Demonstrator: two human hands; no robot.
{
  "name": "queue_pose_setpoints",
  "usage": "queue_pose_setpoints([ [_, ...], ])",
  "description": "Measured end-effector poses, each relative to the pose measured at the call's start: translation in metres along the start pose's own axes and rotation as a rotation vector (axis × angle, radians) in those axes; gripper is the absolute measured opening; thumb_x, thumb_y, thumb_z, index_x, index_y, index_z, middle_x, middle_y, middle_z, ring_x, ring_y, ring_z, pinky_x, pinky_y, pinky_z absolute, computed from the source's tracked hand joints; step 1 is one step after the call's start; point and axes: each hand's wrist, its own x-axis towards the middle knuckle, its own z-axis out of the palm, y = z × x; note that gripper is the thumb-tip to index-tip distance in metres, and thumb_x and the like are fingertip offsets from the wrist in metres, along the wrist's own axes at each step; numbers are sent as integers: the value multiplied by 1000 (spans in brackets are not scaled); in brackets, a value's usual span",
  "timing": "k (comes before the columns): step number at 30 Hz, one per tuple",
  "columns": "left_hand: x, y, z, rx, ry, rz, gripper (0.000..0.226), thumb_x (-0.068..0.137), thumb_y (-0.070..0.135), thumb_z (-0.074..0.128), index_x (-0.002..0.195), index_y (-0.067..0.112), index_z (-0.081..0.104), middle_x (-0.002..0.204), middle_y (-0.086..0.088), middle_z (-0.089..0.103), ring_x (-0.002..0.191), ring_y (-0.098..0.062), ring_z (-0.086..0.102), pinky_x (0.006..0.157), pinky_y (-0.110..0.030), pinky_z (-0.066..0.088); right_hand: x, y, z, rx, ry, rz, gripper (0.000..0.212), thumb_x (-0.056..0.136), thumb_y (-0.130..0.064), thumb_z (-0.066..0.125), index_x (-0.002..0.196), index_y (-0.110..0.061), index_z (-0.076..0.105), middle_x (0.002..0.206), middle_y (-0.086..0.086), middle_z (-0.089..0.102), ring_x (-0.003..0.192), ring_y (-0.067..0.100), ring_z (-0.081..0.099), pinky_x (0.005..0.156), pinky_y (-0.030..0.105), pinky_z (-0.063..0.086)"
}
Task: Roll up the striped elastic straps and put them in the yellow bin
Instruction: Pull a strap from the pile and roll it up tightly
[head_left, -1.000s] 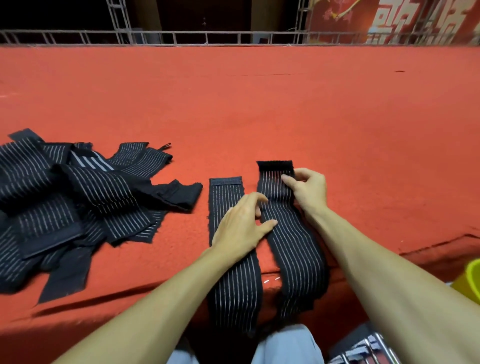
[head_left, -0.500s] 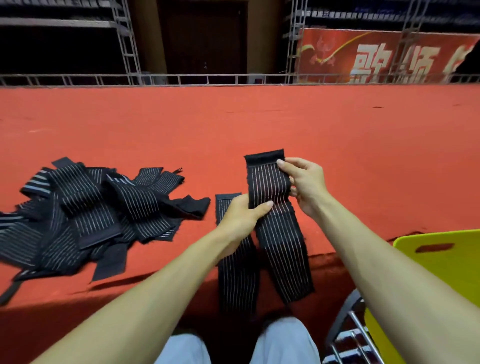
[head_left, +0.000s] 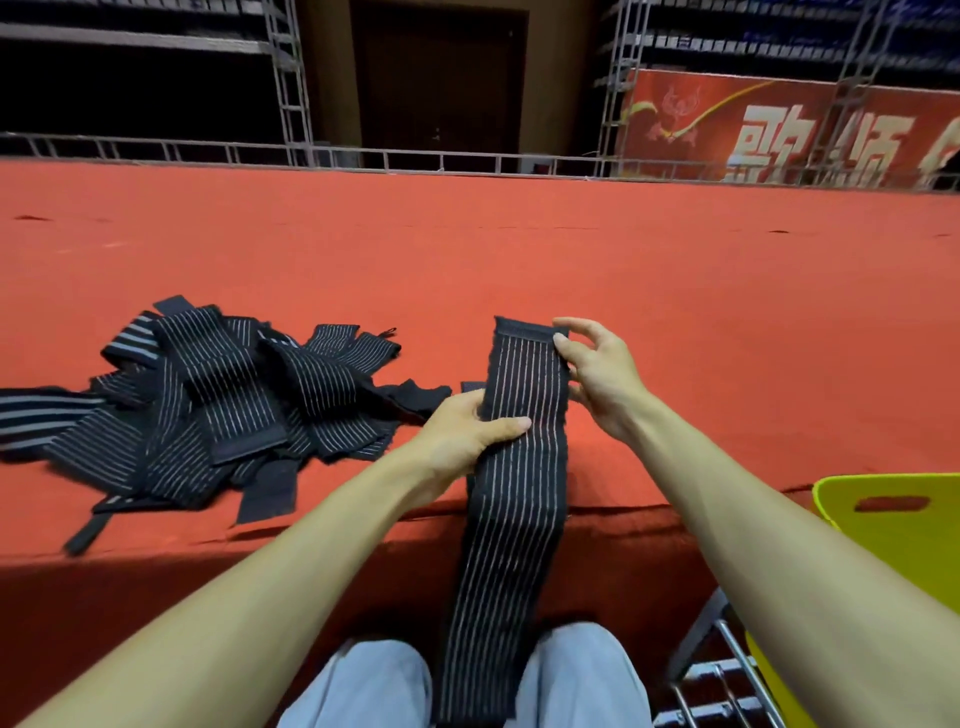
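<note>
While the left hand (head_left: 462, 436) grips the striped strap (head_left: 519, 493) at frame centre, thumb across its front and fingers curled behind, the right hand (head_left: 597, 379) pinches its right edge near the top, other fingers loosely spread. The strap's long axis runs nearly vertical, its lower end hanging between the knees. The yellow bin (head_left: 893, 525) sits at lower right.

There are two hands, a left hand (head_left: 462, 436) and a right hand (head_left: 597, 374). Both hold one long striped strap (head_left: 519, 467). One other strap (head_left: 471, 387) peeks out behind the left hand. The pile of straps (head_left: 223, 405) is too tangled to count. There is one yellow bin (head_left: 893, 525).
</note>
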Motion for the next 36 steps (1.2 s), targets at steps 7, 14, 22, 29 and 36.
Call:
queue_pose_setpoints([
  [7,29,-7,-24,-24,300,51,30,93,20,62,119,7,57,95,-8,68,75,-13,66,60,-20,54,5,33,7,-116,-166,76,10,92,-1,61,97,-10,62,79,12,56,55,14,54,42,23,45],
  [14,66,-37,-46,306,376,21,20,91,13,64,111,9,63,70,-2,57,52,-3,49,50,-18,41,28,60,2,-148,-185,126,13,87,6,64,95,-4,67,80,17,55,53,17,45,40,19,41],
  [22,118,-63,-68,530,450,104,18,89,15,66,107,15,71,69,6,57,61,-7,51,67,-29,46,87,99,10,-417,-69,76,10,85,-9,71,94,-15,74,68,0,63,45,12,52,45,26,44],
  [29,160,-72,-76,795,521,132,26,92,18,63,117,14,68,88,1,63,86,-13,56,75,-16,35,128,123,17,-564,61,6,8,83,-17,74,85,-25,75,80,-8,71,69,3,61,70,23,49],
  [36,174,-86,-78,929,541,91,31,95,21,58,124,12,64,100,-6,55,105,-25,54,89,-26,35,135,132,18,-672,84,-31,13,83,-23,74,96,-21,78,92,-3,75,90,9,65,83,23,49],
])
